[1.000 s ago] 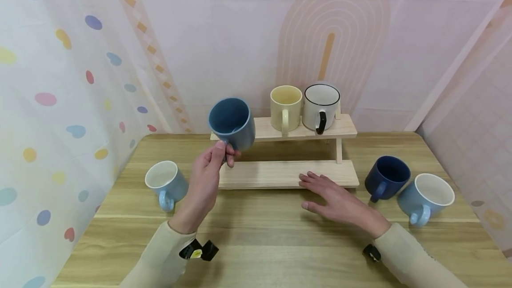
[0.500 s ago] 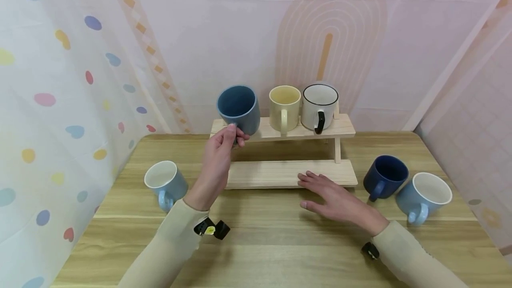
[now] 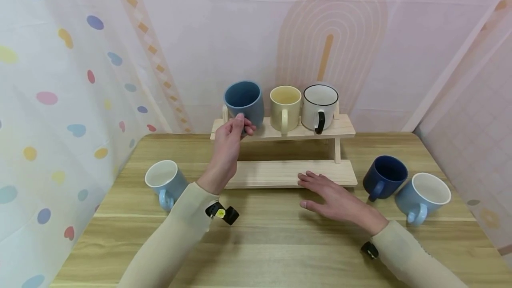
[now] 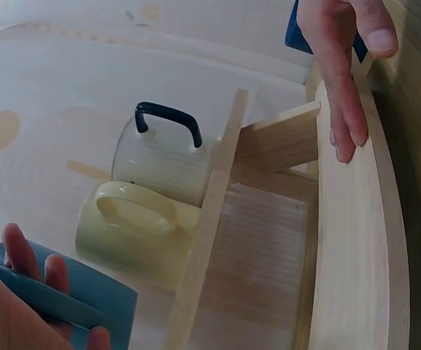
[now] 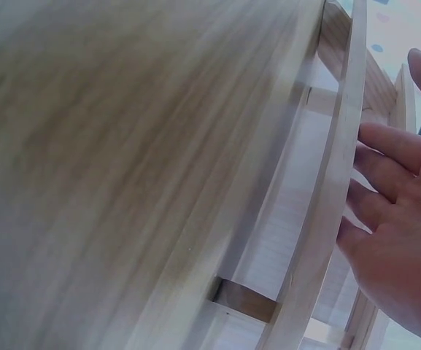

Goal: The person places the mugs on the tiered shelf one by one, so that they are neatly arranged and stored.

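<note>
By its handle, my left hand (image 3: 229, 141) grips a blue mug (image 3: 245, 99) over the left part of the wooden rack's upper shelf (image 3: 268, 133). In the left wrist view a small gap shows between the base of this mug (image 4: 108, 295) and the shelf. To its right, a yellow mug (image 3: 285, 108) and a white mug (image 3: 320, 108) with a black rim and handle stand upright on that shelf. My right hand (image 3: 336, 199) lies with extended fingers, its fingertips touching the front of the lower shelf (image 3: 272, 174).
A light blue mug (image 3: 166, 183) with a white inside stands on the table (image 3: 264, 252) at left. At right stand a navy mug (image 3: 385, 177) and another light blue mug (image 3: 424, 197), close together. A patterned curtain (image 3: 208, 48) hangs behind the rack.
My left hand has moved the blue mug right, up and away from me, over the upper shelf, and the mug is now more upright. My right hand has stayed put.
</note>
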